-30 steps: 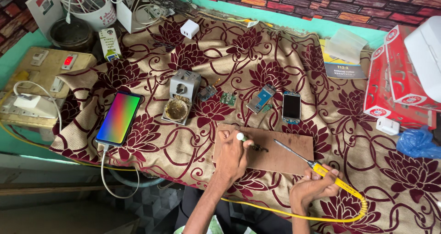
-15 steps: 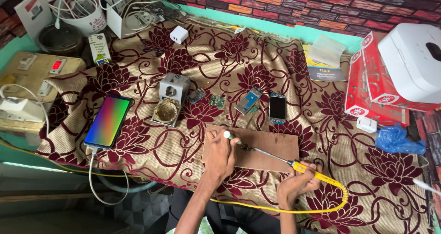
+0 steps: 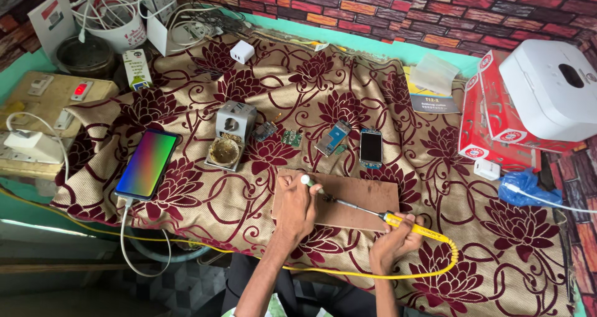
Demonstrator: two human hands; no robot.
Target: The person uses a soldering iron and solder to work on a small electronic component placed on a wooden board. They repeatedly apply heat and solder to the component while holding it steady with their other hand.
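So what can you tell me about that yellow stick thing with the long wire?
It is a soldering iron with a yellow handle and a thin metal shaft ending in a dark tip. The right hand grips the handle, slanting the tool low so the tip points up-left over the brown wooden board, close to the left hand, which pinches a small white-tipped item. A yellow cord curls from the back of the handle and runs left along the edge of the flowered cloth.

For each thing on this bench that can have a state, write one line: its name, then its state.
large phone: screen lit, cable plugged in
small phone: screen dark
soldering iron: held in right hand, tip on wooden board
left hand: closed on a small white-tipped item
red switch: glowing
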